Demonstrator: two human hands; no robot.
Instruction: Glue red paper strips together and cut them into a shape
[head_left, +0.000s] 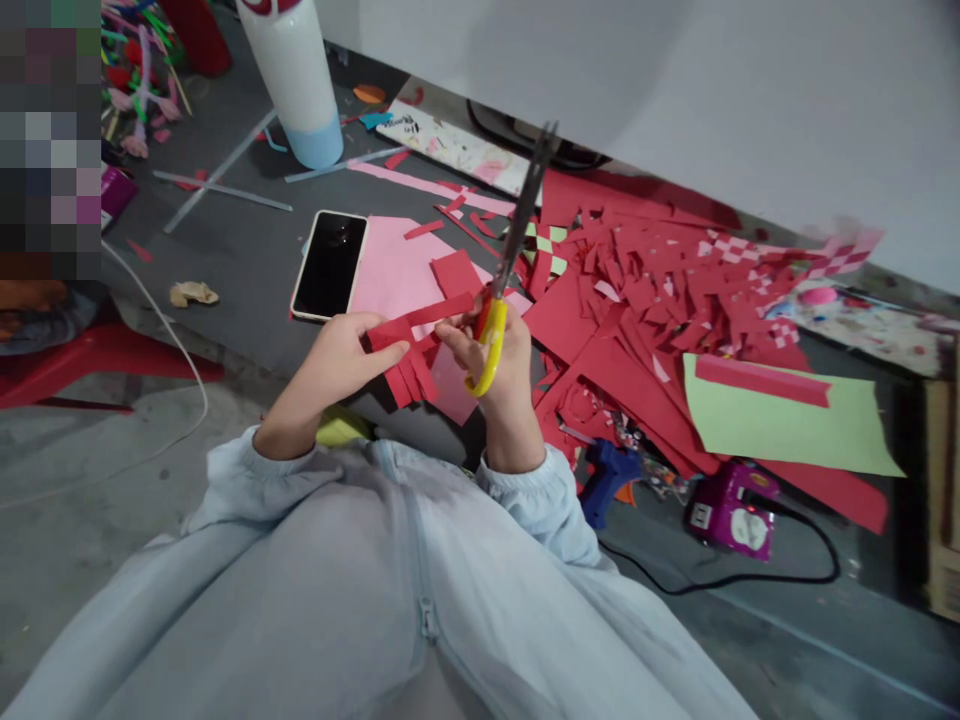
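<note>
Your left hand (356,352) pinches the red paper strips (405,360) between thumb and fingers, just beside the table's near edge; your right hand (499,355) is closed round the scissors (501,290) (bare table (247,260) lies left of the phone (330,265))

A dark grey table (244,260) stands on a mottled grey floor (97,450), with a plain whitish panel (712,110) along its far side. A red plastic seat (142,360) shows at left in dim, soft light.
</note>
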